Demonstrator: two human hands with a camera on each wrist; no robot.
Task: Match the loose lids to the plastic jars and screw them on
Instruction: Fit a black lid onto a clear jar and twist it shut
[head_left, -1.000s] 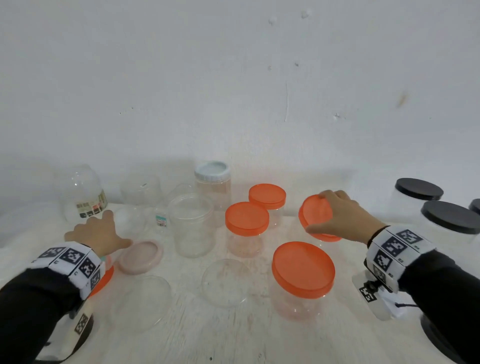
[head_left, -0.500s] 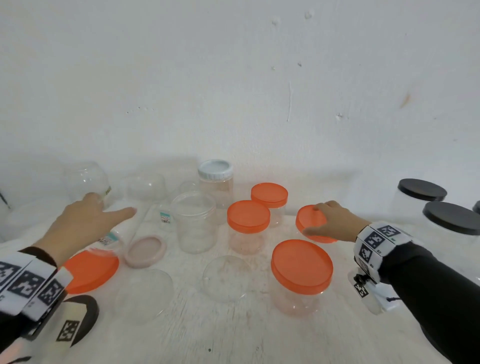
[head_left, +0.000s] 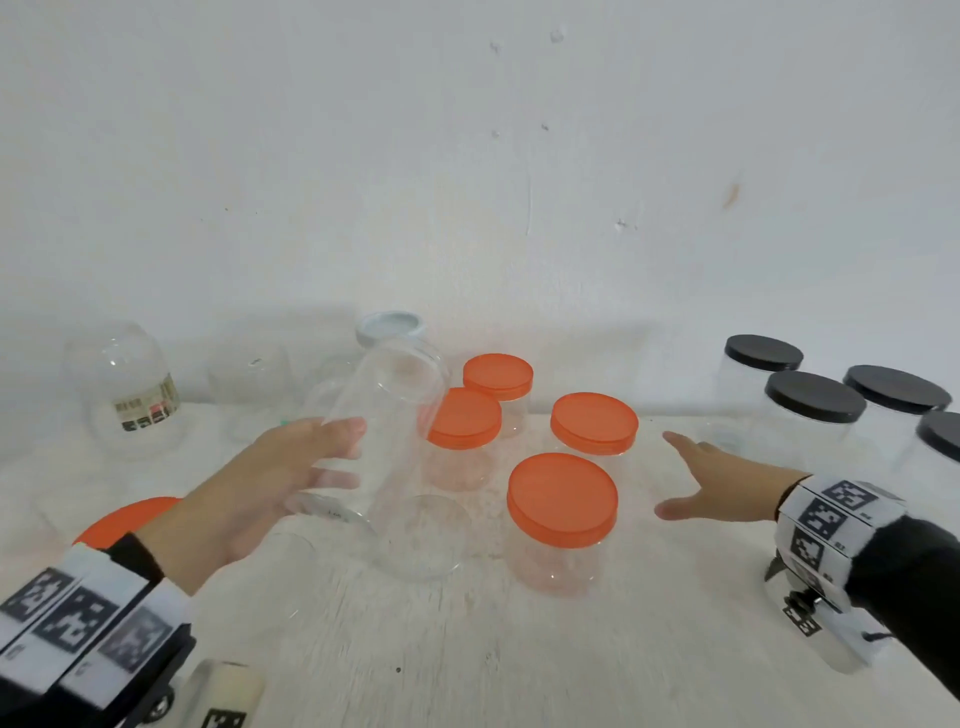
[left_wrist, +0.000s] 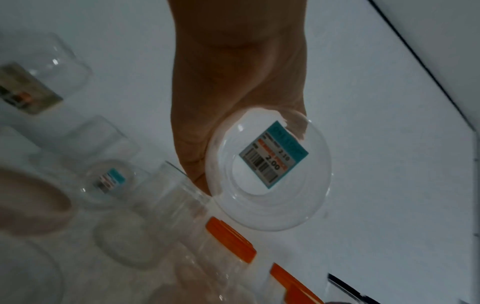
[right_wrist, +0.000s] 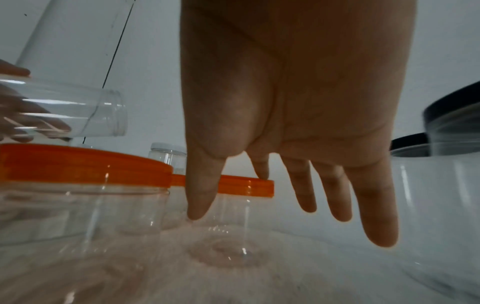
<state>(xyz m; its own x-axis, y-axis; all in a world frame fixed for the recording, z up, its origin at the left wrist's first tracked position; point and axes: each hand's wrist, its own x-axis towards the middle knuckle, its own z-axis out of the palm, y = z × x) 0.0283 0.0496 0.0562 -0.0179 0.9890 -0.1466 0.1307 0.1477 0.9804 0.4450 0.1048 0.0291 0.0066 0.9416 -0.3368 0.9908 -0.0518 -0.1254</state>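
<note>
Bare white-walled tabletop (head_left: 467, 649) workspace

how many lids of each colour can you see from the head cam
orange lids: 5
black lids: 4
white lid: 1
total: 10; clear lids are too faint to count

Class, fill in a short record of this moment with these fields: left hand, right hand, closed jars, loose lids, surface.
left hand: left hand grips a clear open jar, lifted and tilted, price sticker on its base
right hand: right hand held with fingers spread, holding nothing, beside the orange-lidded jars
closed jars: four with orange lids, four black-lidded jars at right, one white-lidded jar at the back
loose lids: an orange lid lies flat at left
surface: white table
</note>
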